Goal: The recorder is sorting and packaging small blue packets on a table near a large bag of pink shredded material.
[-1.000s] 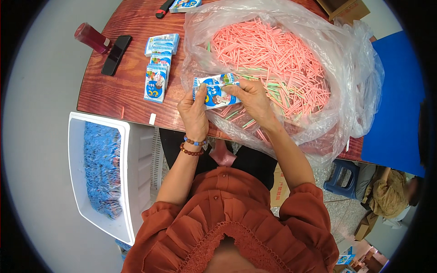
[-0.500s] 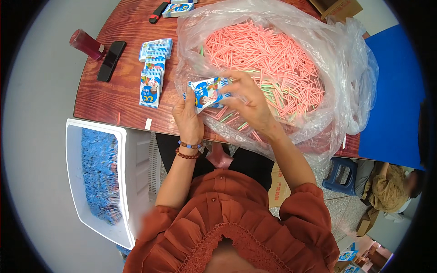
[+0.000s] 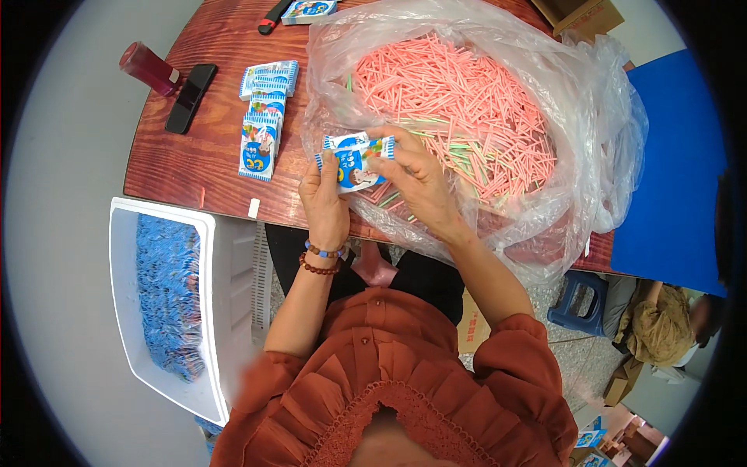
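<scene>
A packing workshop around me: pink sticks (image 3: pixel 459 86) heaped at upper centre, white tub (image 3: pixel 235 268) of blue wrappers (image 3: pixel 167 296) at left.

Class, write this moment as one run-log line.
left hand: holding blue-white packets | right hand: gripping their right end | pink sticks: in plastic bag | packet row: on table, left of bag

Fingers of the left hand (image 3: pixel 324 208) and right hand (image 3: pixel 424 191) partly cover the held blue-and-white packets (image 3: pixel 355 173); their exact number cannot be determined. The upper edge cuts off the cutter knife (image 3: pixel 272 19), clear plastic bag (image 3: pixel 585 159) and cardboard box (image 3: pixel 595 19). Blue contents (image 3: pixel 167 300) of the white bin (image 3: pixel 233 280) are too small to count.
</scene>
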`<state>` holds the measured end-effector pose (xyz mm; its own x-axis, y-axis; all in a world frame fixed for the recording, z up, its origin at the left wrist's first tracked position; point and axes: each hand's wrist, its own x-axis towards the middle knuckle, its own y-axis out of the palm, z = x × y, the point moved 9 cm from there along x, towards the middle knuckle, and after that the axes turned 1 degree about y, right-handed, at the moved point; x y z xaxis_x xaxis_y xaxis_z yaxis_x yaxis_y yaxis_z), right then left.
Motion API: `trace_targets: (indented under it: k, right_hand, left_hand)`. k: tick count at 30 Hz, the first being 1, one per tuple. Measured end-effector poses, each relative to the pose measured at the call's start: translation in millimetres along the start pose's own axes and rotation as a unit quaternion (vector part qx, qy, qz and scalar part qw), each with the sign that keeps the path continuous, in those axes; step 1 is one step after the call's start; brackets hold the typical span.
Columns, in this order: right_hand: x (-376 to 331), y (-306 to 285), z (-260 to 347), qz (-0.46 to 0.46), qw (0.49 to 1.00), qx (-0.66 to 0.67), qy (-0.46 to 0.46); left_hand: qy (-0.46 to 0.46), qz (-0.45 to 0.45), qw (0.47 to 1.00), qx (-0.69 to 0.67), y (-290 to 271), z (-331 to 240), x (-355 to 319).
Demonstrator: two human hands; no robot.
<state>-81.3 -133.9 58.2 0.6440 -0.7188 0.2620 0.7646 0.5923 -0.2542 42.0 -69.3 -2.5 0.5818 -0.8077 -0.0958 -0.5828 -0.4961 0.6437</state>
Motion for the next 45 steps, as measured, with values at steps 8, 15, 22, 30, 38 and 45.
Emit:
trace_targets:
  k: [8,15,22,30,38,45]
  right_hand:
    - [-6,1,18,0.018,0.988,-0.131,-0.084]
    - [30,-48,-16,0.080,0.983,0.118,0.113]
    - [116,-6,-30,0.208,0.789,-0.557,-0.158]
    - [119,-1,-46,0.267,0.660,-0.651,-0.262]
    - [109,-11,-47,0.231,0.667,-0.651,-0.280]
    - [107,-31,-50,0.172,0.702,-0.647,-0.241]
  left_hand:
    - [-0.053,0.011,0.998,-0.016,-8,8,2]
    - [-0.045,-0.028,0.999,-0.007,-21,-1,-2]
    - [-0.049,-0.034,0.998,-0.029,-28,6,0]
    - [-0.043,-0.028,0.997,-0.052,-30,-4,3]
    - [-0.049,-0.023,0.997,-0.051,-30,-4,5]
    - [-0.066,-0.005,0.997,-0.044,-17,0,5]
